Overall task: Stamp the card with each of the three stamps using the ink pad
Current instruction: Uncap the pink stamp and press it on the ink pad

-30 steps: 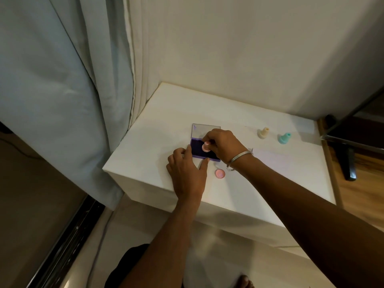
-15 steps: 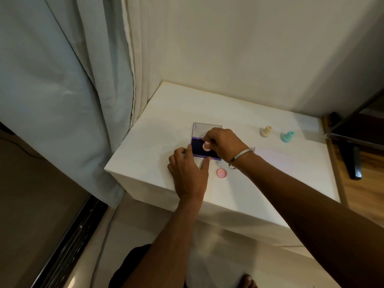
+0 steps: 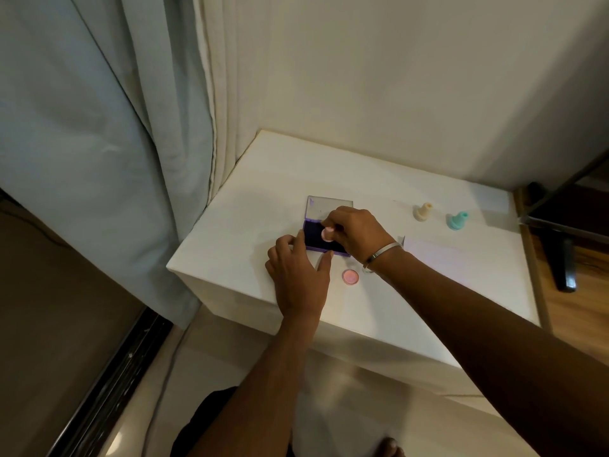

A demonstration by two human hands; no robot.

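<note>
My right hand point(image 3: 354, 232) pinches the pink stamp point(image 3: 327, 233) on the ink pad point(image 3: 316, 237), which my left hand point(image 3: 298, 275) steadies with spread fingers. I see the card point(image 3: 438, 250) partly behind my wrist, a pink cap point(image 3: 350, 277), and the cream stamp point(image 3: 424, 211) and teal stamp point(image 3: 457, 220) beyond.

Ink pad point(image 3: 316, 237) dark purple, between hands. Pink stamp point(image 3: 327, 234) in right hand point(image 3: 357, 234). Cream stamp point(image 3: 423, 211), teal stamp point(image 3: 457, 220) beyond right wrist.

I count three stamps: a pink stamp point(image 3: 327, 234), a cream stamp point(image 3: 423, 212) and a teal stamp point(image 3: 456, 220); one ink pad point(image 3: 321, 238), lid open; one pink cap point(image 3: 350, 276); one card point(image 3: 438, 250); two hands, my left hand point(image 3: 298, 278) and right hand point(image 3: 356, 234); one bracelet point(image 3: 382, 255).
</note>
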